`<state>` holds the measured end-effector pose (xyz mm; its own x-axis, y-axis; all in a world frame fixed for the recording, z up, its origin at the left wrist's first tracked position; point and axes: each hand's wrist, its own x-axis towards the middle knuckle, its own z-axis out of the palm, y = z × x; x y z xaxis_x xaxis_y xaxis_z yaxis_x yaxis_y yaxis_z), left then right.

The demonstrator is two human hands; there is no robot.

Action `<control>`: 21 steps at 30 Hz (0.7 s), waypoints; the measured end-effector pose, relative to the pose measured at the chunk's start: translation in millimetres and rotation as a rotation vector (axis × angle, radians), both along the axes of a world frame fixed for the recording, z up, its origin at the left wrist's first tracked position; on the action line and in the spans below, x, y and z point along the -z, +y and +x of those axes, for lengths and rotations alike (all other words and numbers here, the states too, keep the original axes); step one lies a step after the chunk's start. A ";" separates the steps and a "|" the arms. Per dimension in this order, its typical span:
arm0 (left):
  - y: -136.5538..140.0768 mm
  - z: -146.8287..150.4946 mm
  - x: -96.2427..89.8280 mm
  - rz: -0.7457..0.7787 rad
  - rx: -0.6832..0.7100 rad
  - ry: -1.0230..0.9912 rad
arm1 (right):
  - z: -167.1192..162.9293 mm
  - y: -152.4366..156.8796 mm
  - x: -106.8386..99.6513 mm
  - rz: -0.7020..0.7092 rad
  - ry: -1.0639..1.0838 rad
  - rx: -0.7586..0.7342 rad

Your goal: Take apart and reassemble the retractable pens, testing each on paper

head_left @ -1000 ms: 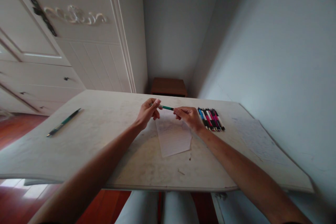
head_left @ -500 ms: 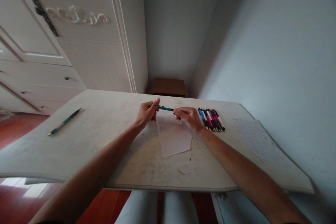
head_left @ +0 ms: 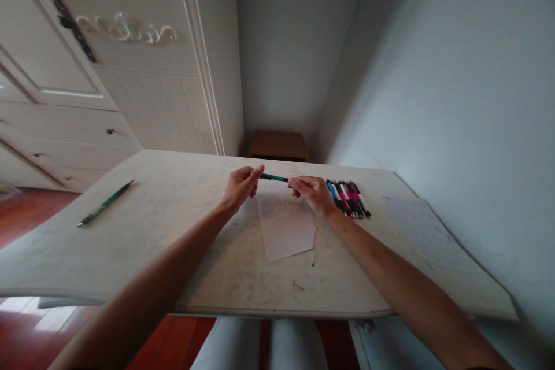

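A green pen (head_left: 274, 177) with a dark end is held roughly level between my two hands, above the far part of a sheet of paper (head_left: 288, 231). My left hand (head_left: 243, 185) is closed on its left end, thumb on top. Fingertips of my right hand (head_left: 310, 189) pinch the dark right end. Just right of that hand lies a row of several pens (head_left: 349, 199), side by side, in blue, white, pink and black. Another green pen (head_left: 106, 203) lies by itself on the left of the table.
The pale table (head_left: 173, 185) has a worn top. Written-on paper (head_left: 427, 231) lies at its right, by the wall (head_left: 468, 98). Small scraps (head_left: 298, 285) sit near the front edge. A white cabinet (head_left: 169, 98) stands behind left, and a brown wooden stand (head_left: 278, 143) beyond the far edge.
Both hands keep hold of the green pen and have hardly moved. The pen looks slightly turned, and the hands sit a little farther apart.
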<state>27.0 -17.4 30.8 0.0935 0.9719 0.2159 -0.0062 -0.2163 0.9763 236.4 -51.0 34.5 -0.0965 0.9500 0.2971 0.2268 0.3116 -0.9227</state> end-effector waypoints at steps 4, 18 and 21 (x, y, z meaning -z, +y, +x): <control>-0.4 -3.2 0.3 -0.073 -0.057 0.036 | -2.3 -1.7 0.5 -0.009 -0.008 -0.023; 1.2 -0.9 -5.1 0.005 0.077 -0.006 | 0.6 -0.4 -3.2 0.004 -0.040 0.012; -0.8 -1.4 -4.2 -0.049 0.045 0.064 | -0.1 -0.9 -2.6 0.006 -0.037 0.003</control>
